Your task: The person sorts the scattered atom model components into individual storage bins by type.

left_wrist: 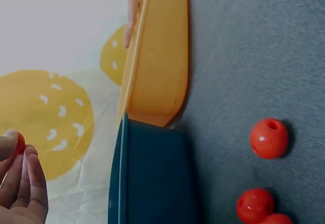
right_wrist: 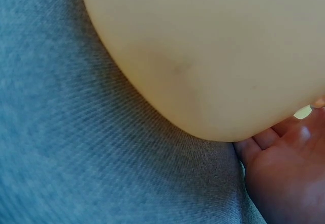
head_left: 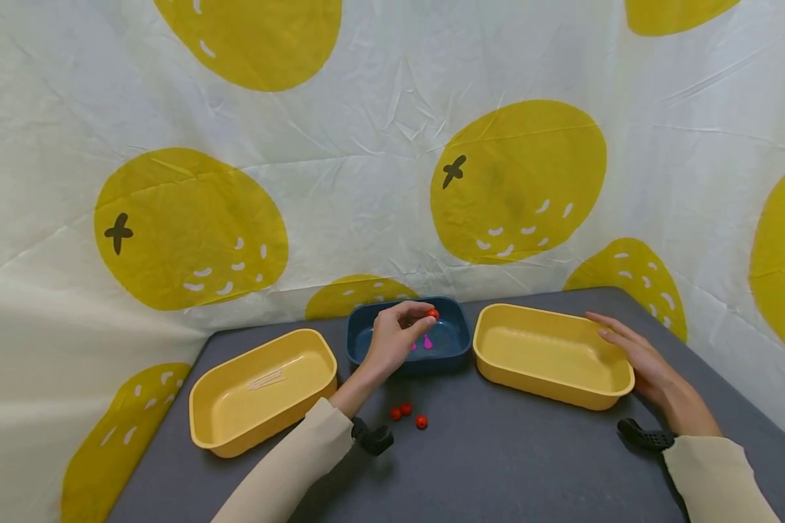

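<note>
My left hand point(head_left: 395, 338) is over the blue bin point(head_left: 459, 347), pinching a small red bead point(head_left: 434, 314) between thumb and fingertips. In the left wrist view the pinched bead point(left_wrist: 20, 144) shows partly behind the thumb. Inside the blue bin lie small pink pieces point(head_left: 428, 341), partly covered by the hand. My right hand point(head_left: 647, 367) rests against the right end of the right yellow bin point(head_left: 556, 385), its fingers extended along the rim. In the right wrist view the palm point(right_wrist: 289, 168) is beside the bin's outer wall point(right_wrist: 203, 66).
Several red beads point(head_left: 421, 421) lie on the grey table point(head_left: 497, 465) in front of the blue bin. A left yellow bin point(head_left: 199, 407) holds a few thin pale sticks point(head_left: 267, 379). Behind the table hangs a white cloth point(head_left: 360, 203) with yellow fruit prints.
</note>
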Demonstrator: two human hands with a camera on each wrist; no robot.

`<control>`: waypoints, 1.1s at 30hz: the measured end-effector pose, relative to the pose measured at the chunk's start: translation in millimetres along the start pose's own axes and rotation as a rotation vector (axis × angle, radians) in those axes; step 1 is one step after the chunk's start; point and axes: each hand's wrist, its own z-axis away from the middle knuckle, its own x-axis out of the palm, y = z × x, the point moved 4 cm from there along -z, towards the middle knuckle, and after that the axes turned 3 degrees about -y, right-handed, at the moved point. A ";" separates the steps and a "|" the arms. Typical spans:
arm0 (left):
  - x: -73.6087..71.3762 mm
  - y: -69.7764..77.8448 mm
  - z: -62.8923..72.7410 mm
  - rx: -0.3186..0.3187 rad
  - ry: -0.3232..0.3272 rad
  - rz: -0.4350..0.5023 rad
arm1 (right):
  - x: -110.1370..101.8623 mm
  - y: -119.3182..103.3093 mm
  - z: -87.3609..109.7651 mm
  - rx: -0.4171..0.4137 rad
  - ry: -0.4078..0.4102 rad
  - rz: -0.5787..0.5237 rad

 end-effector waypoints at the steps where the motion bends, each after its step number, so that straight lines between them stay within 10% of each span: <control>1: 1.3 0.6 -1.5 -0.002 -0.003 0.001 | 0.2 -0.3 0.1 0.002 0.002 0.005; 16: 18.8 5.5 -26.2 -0.007 -0.085 0.077 | 0.2 -2.1 0.0 0.043 0.021 0.035; 33: 71.2 4.8 -49.7 0.015 -0.174 0.081 | -0.3 -2.5 -0.3 0.052 0.026 0.041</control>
